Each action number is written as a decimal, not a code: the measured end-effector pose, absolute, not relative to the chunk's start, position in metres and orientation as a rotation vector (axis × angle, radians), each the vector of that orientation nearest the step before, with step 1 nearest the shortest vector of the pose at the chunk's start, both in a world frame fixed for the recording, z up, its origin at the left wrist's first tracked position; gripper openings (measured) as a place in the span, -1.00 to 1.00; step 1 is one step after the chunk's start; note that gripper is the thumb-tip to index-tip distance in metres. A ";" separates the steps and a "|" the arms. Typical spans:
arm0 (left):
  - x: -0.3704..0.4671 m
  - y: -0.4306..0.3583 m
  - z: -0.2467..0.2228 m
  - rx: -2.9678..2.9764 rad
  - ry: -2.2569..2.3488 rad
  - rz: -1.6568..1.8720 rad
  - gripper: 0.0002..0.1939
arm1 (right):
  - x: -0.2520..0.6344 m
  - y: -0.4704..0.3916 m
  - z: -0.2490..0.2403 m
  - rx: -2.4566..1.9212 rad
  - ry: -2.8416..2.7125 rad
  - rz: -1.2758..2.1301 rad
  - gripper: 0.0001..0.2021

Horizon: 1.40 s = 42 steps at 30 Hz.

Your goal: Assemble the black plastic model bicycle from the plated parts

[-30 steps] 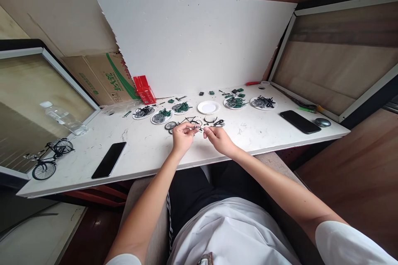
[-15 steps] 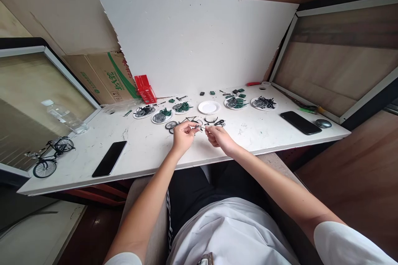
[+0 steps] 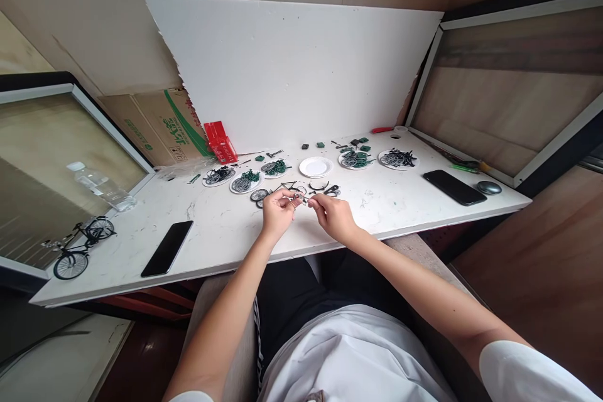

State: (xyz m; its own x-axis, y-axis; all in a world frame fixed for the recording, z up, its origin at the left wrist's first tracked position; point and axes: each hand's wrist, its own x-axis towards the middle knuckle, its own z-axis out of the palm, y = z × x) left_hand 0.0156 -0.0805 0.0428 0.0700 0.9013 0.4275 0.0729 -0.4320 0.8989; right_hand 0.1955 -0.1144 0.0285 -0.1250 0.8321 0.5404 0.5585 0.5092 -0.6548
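Observation:
Over the near middle of the table, my left hand pinches a small dark part, too small to name. My right hand is closed close beside it, thumb and forefinger pressed together at the part's right end; what they hold is too small to make out. Just beyond my hands lie black model-bicycle wheels at the left, partly covered by my left hand. Several small black pieces lie beyond my right hand. An assembled black model bicycle stands at the table's left end.
Paper plates with wheels and dark or green parts stand along the back, among them a plate of black pieces. A bare white plate sits between them. Phones lie left and right, a mouse beside the right one. A bottle stands left.
My right hand has moved slightly left, its fingertips now nearer to the part in my left hand. The view has tilted a little upward.

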 end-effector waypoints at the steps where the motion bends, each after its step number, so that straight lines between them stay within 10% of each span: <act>1: 0.016 -0.081 0.043 1.622 0.987 1.450 -0.67 | 0.196 -0.115 0.028 -1.143 -1.804 0.401 -0.51; 16: 0.019 -0.079 0.034 1.737 0.936 1.516 -0.73 | 0.210 -0.109 0.042 -0.769 -1.244 1.848 -0.57; 31: 0.023 -0.085 0.037 1.659 1.001 1.366 -0.72 | 0.214 -0.118 0.049 -1.206 -2.017 0.277 -0.68; 42: 0.027 -0.083 0.025 1.689 0.974 1.534 -0.78 | 0.206 -0.111 0.037 -1.016 -1.575 1.312 -0.43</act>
